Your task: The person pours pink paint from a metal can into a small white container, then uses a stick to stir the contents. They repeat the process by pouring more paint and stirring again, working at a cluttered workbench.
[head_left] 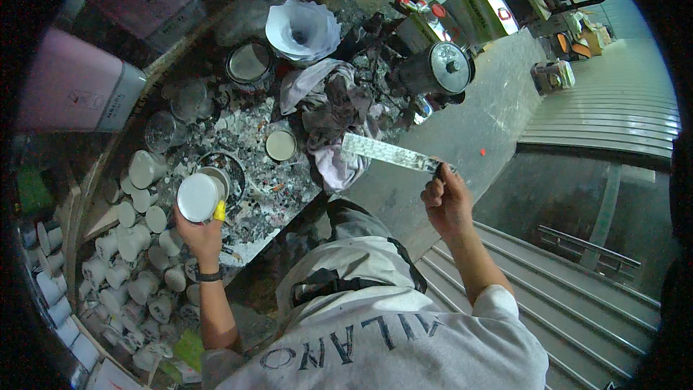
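The left hand (198, 235) grips a round white container (198, 197), fingers wrapped around its side, with a yellow bit (219, 211) showing at its right edge. It holds the container over the paint-spattered workbench (289, 188), just near of an open dark can (225, 171) whose inside looks crusted and grey; what lies in the can is hard to make out. Further off on the bench sits a small round tin (281, 145) with a pale, cream-coloured fill, and beyond it a larger open can (250, 63) with a dull grey surface inside. A white paper cone (302, 29) stands at the far side, next to crumpled rags (336, 112) stained grey and pink.

The right hand (447, 202) is closed around the dark handle end of a long flat stirring blade (393, 153), which is smeared white and grey along its length and points left toward the rags, held level above the near edge of the bench.

To the left, a heap of small white cups (133, 245) lies tumbled on their sides and ends; whether any hold anything cannot be told. Two large pink drums (72, 87) at the far left are cut off by the dark rim of the picture. A black kettle-like pot with a shiny lid (442, 68) stands at the far right of the bench, and the clutter of cans behind it is too small to tell apart.

The white container's top face is plain and smooth; whether that is a lid or the contents cannot be told.
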Motion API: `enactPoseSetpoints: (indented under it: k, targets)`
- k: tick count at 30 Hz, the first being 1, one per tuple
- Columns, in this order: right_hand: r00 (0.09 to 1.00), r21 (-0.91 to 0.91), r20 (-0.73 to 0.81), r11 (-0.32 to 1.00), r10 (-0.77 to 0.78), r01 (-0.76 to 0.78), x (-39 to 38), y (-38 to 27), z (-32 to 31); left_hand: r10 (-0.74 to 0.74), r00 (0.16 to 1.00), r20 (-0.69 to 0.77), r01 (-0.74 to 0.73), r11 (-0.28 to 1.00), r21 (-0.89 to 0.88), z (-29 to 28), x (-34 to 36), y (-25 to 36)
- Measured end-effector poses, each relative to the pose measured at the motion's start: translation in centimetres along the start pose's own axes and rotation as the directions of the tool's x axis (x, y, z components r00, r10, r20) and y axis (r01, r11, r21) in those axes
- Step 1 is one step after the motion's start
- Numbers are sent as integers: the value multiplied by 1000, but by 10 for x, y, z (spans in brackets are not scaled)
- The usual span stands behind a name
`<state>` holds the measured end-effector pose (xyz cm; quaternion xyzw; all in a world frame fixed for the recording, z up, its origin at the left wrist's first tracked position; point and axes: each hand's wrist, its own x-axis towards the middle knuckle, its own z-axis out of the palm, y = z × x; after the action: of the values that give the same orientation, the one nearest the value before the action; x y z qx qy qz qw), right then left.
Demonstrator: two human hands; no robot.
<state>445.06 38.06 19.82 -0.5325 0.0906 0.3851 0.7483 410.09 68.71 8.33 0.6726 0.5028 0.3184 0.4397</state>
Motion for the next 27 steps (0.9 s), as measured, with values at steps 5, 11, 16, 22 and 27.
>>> enactPoseSetpoints:
  k: [5, 11, 16, 22, 27]
  targets:
    - [978, -231, 24, 951, -207, 206, 13, -69, 43, -1, 1000, -13, 1, 1000, 24, -5, 1, 9]
    - [675, -684, 457, 256, -578, 683, 102, -164, 110, -59, 998, -22, 58, 998, -26, -7, 9, 6]
    - [691, -786, 617, -344, -377, 515, 216, -172, 150, -60, 996, -59, 59, 998, -9, -9, 11, 2]
    - [829, -727, 542, -571, -138, 380, 304, -129, 164, -159, 982, -101, 145, 981, -130, -29, 7, -18]
    - [785, -690, 596, -389, 172, 610, 346, -108, 170, -42, 996, -83, 39, 999, -36, -78, 2, -18]
